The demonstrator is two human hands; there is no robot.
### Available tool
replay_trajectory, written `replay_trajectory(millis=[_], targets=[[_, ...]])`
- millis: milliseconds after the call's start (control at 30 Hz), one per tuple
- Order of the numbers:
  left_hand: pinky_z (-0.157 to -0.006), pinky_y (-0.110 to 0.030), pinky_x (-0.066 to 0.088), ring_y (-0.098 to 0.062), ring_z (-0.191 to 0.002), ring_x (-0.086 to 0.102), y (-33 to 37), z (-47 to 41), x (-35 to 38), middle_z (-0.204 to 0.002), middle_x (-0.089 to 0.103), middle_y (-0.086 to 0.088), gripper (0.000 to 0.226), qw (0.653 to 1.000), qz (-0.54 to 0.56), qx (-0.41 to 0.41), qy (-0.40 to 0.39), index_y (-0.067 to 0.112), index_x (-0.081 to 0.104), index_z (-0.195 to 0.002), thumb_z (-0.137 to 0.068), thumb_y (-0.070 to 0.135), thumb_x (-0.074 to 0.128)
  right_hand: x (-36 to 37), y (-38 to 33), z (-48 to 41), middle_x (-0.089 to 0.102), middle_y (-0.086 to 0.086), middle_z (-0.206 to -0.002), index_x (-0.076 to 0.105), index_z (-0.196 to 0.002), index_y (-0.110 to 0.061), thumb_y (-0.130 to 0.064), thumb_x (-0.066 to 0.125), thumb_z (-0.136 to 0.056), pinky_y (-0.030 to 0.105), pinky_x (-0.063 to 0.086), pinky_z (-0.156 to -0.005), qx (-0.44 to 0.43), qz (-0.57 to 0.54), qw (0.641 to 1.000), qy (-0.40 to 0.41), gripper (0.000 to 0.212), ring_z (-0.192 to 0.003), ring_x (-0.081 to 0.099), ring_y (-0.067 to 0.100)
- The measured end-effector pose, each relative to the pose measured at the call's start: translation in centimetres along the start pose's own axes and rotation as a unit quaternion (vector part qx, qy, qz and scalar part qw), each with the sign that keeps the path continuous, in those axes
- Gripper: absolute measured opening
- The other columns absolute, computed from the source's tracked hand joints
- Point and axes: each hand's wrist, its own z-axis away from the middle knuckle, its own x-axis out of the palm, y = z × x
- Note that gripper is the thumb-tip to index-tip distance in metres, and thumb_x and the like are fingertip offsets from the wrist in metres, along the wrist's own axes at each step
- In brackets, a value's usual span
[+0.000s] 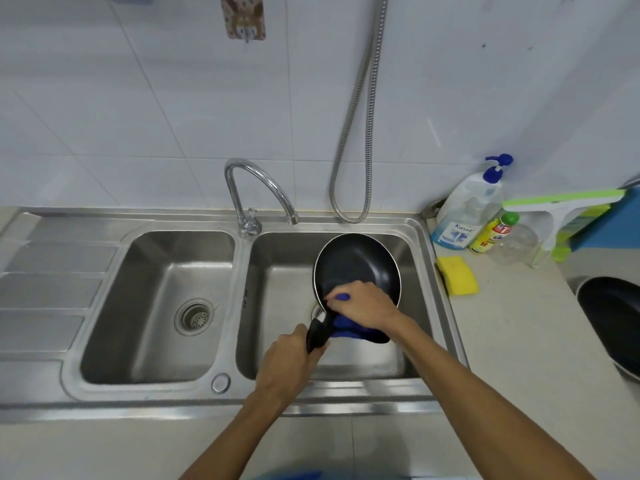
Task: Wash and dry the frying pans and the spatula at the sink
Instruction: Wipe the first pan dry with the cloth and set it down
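Note:
A black frying pan (356,265) is held tilted over the right basin of the steel sink (284,251). My left hand (289,358) grips its black handle from below. My right hand (363,304) presses a blue cloth (353,332) against the near inside edge of the pan; the cloth hangs over the rim toward me. A second black frying pan (613,317) sits on the counter at the far right, cut off by the frame edge. No spatula shows in this view.
The curved faucet (256,188) stands between the two basins; the left basin (162,299) holds only its drain. A yellow sponge (457,275), soap bottles (467,209) and a green-white squeegee (561,216) stand on the right counter. A metal hose (360,133) hangs on the tiled wall.

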Motion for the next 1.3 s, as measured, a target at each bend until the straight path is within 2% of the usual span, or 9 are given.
replay_trajectory(millis=[100, 200, 300, 533, 633, 733, 967, 1100, 1300], targets=[[-0.064, -0.042, 0.057, -0.029, -0.071, 0.068, 0.1, 0.5, 0.7, -0.080, 0.069, -0.007, 0.044, 1.000, -0.005, -0.008, 0.019, 0.018, 0.053, -0.096, -0.095, 0.062, 0.053, -0.8, -0.7, -0.5, 0.077, -0.010, -0.104, 0.080, -0.099, -0.029, -0.031, 0.066, -0.089, 0.036, 0.048, -0.107, 0.003, -0.252, 0.967, -0.034, 0.017, -0.107, 0.069, 0.011], [-0.058, -0.039, 0.053, -0.027, -0.066, 0.066, 0.4, 0.4, 1.0, -0.077, 0.068, -0.007, 0.046, 0.999, 0.015, -0.009, 0.035, 0.016, 0.054, -0.096, -0.096, 0.062, 0.053, -1.4, -1.4, 0.2, 0.076, 0.011, -0.108, 0.077, -0.108, -0.009, -0.021, 0.066, -0.091, 0.037, 0.052, -0.098, 0.003, -0.476, 0.878, -0.054, 0.023, -0.101, 0.070, 0.024], [-0.052, -0.031, 0.047, -0.019, -0.062, 0.064, 0.2, 0.1, 1.1, -0.072, 0.065, -0.002, 0.044, 0.998, 0.061, -0.027, 0.013, 0.014, 0.055, -0.093, -0.096, 0.058, 0.055, -1.6, -1.8, 1.6, 0.072, 0.019, -0.115, 0.073, -0.117, -0.007, -0.022, 0.062, -0.094, 0.039, 0.051, -0.096, -0.007, -0.546, 0.835, -0.075, 0.030, -0.104, 0.069, 0.026], [-0.058, -0.033, 0.038, -0.023, -0.067, 0.058, 0.1, 0.0, 3.2, -0.075, 0.062, -0.001, 0.041, 0.993, 0.091, -0.078, 0.016, 0.013, 0.057, -0.088, -0.097, 0.053, 0.058, -4.5, 6.5, 6.9, 0.076, 0.008, -0.111, 0.077, -0.111, -0.012, -0.015, 0.060, -0.099, 0.034, 0.050, -0.101, 0.054, -0.473, 0.873, 0.102, 0.021, -0.110, 0.069, 0.023], [-0.059, -0.034, 0.038, -0.022, -0.066, 0.058, 1.0, -0.4, 3.8, -0.072, 0.062, -0.001, 0.041, 0.989, 0.119, -0.086, 0.029, 0.012, 0.058, -0.085, -0.098, 0.051, 0.059, -6.6, 12.6, 11.4, 0.078, -0.007, -0.103, 0.080, -0.101, -0.027, -0.023, 0.064, -0.097, 0.036, 0.051, -0.103, 0.098, -0.355, 0.910, 0.189, 0.017, -0.105, 0.071, 0.014], [-0.059, -0.035, 0.041, -0.025, -0.068, 0.061, 2.2, -0.7, 5.1, -0.071, 0.063, -0.003, 0.043, 0.984, 0.146, -0.100, 0.032, 0.011, 0.059, -0.082, -0.098, 0.051, 0.059, -7.4, 18.0, 15.9, 0.076, -0.020, -0.102, 0.077, -0.097, -0.043, -0.027, 0.065, -0.096, 0.028, 0.049, -0.096, 0.137, -0.206, 0.940, 0.235, 0.021, -0.104, 0.068, 0.005], [-0.061, -0.036, 0.042, -0.029, -0.071, 0.061, 6.4, -0.4, 8.1, -0.074, 0.063, -0.007, 0.044, 0.975, 0.168, -0.140, 0.040, 0.008, 0.059, -0.081, -0.100, 0.048, 0.056, -3.7, 26.1, 21.4, 0.072, -0.002, -0.113, 0.068, -0.119, -0.045, -0.043, 0.055, -0.097, 0.037, 0.054, -0.074, 0.188, 0.037, 0.960, 0.206, 0.025, -0.095, 0.066, 0.022], [-0.059, -0.035, 0.043, -0.027, -0.069, 0.063, 7.9, -0.2, 9.3, -0.073, 0.065, -0.007, 0.045, 0.976, 0.146, -0.156, 0.044, 0.014, 0.057, -0.077, -0.099, 0.053, 0.055, 1.0, 29.2, 21.1, 0.067, 0.011, -0.119, 0.056, -0.141, -0.039, -0.056, 0.043, -0.097, 0.039, 0.052, -0.064, 0.197, 0.145, 0.957, 0.157, 0.048, -0.088, 0.061, 0.033], [-0.064, -0.037, 0.047, -0.032, -0.073, 0.062, 9.8, -0.1, 11.0, -0.072, 0.064, -0.008, 0.046, 0.973, 0.133, -0.177, 0.061, 0.011, 0.058, -0.077, -0.099, 0.050, 0.056, 3.7, 29.1, 19.6, 0.057, 0.025, -0.133, 0.048, -0.149, -0.030, -0.059, 0.040, -0.094, 0.052, 0.049, -0.078, 0.227, 0.208, 0.937, 0.165, 0.062, -0.108, 0.056, 0.048]])
